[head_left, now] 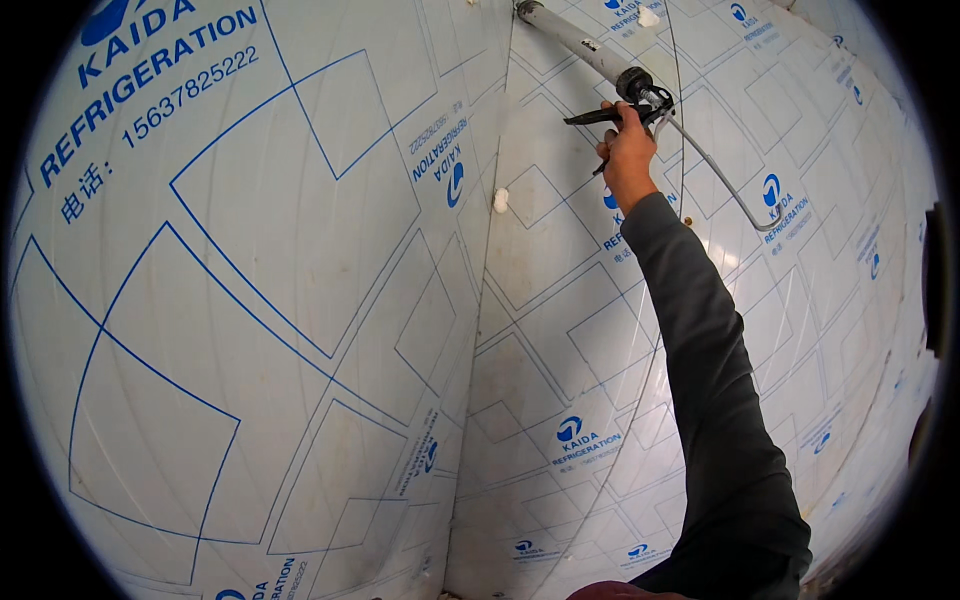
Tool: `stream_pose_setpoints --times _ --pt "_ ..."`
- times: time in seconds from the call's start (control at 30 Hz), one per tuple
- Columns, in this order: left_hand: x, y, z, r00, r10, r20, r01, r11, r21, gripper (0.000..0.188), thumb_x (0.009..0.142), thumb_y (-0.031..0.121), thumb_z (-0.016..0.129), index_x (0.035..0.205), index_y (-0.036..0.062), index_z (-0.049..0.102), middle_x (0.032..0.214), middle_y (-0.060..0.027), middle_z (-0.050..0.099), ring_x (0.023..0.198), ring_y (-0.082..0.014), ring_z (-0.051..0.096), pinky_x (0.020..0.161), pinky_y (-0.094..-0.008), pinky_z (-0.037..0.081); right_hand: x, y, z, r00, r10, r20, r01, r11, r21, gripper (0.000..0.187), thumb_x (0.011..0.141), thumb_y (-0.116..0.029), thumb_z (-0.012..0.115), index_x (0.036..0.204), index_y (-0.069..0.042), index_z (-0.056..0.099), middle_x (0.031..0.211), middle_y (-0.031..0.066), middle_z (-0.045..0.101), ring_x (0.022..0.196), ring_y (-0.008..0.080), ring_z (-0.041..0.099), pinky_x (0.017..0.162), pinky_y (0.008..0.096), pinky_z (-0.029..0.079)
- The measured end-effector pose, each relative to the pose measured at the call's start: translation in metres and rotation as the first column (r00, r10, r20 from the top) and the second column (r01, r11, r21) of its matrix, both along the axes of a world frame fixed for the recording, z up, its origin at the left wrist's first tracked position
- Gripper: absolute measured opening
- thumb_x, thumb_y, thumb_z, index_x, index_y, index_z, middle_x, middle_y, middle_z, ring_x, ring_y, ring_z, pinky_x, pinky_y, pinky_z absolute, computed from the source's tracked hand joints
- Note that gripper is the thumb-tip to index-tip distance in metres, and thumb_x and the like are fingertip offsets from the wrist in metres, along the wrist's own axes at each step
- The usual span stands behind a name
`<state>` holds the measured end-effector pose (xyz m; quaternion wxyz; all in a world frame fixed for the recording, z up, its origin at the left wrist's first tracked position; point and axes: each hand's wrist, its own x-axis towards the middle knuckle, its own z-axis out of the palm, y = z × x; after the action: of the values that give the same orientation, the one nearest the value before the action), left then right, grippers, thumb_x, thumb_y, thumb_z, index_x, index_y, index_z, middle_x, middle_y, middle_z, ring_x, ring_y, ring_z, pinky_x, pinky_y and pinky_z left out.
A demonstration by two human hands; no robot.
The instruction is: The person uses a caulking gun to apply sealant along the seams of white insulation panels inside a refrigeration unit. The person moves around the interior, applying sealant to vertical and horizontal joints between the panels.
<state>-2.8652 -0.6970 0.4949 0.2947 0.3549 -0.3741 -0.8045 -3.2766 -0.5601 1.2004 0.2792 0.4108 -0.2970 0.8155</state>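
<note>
My right hand (630, 158) is raised high, its fingers wrapped round the black handle and trigger of a caulking gun (588, 47). The gun's long grey barrel tilts up and to the left, with its front end close to the corner seam (490, 260) between two wall panels. Behind the hand, the thin metal rod (715, 167) sticks out down and to the right, bent at its end. A dark grey sleeve covers my right arm (700, 350). My left hand is out of view.
Film with blue lines and printing covers the left wall panel (300, 260) and the right wall panel (570, 370). One small white blob (501, 200) sticks at the corner seam, another white blob (648, 17) higher up. Dark objects (934, 280) stand at the right edge.
</note>
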Motion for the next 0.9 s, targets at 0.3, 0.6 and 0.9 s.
stream_pose_setpoints --times 0.3,0.6,0.9 --pt "-0.087 0.007 0.107 0.94 -0.311 -0.143 0.23 0.883 -0.41 0.052 0.104 0.043 0.061 0.139 0.0047 0.058 0.114 -0.0129 0.071 0.092 -0.0235 0.072 0.077 -0.0372 0.059 0.003 -0.003 0.016 0.945 -0.069 -0.321 0.109 0.988 0.108 0.015 0.096 -0.021 0.068 0.097 -0.006 0.064 0.087 0.0089 0.073 0.078 0.0166 0.066 0.073 0.0318 0.05" --pt "-0.164 0.031 0.49 0.854 -0.416 -0.313 -0.292 0.116 -0.949 0.046 0.105 0.03 0.056 0.137 -0.0021 0.055 0.099 -0.0119 0.069 0.084 -0.0172 0.07 0.064 -0.0288 0.057 -0.021 -0.013 -0.006 0.985 -0.036 -0.17 0.052 0.995 0.087 0.019 0.094 -0.016 0.069 0.088 0.001 0.063 0.073 0.0093 0.065 0.061 0.0178 0.063 0.056 0.0328 0.05" --pt "-0.279 0.024 0.746 0.826 -0.228 -0.516 -0.516 0.064 -0.854 0.084 0.093 0.049 0.07 0.151 -0.0008 0.038 0.122 -0.0219 0.064 0.103 -0.0295 0.067 0.087 -0.0477 0.053 -0.005 -0.026 0.003 0.904 -0.259 -0.34 0.302 0.95 0.078 0.032 0.092 -0.033 0.071 0.096 -0.001 0.07 0.078 0.0092 0.067 0.072 0.0168 0.063 0.069 0.0339 0.05"
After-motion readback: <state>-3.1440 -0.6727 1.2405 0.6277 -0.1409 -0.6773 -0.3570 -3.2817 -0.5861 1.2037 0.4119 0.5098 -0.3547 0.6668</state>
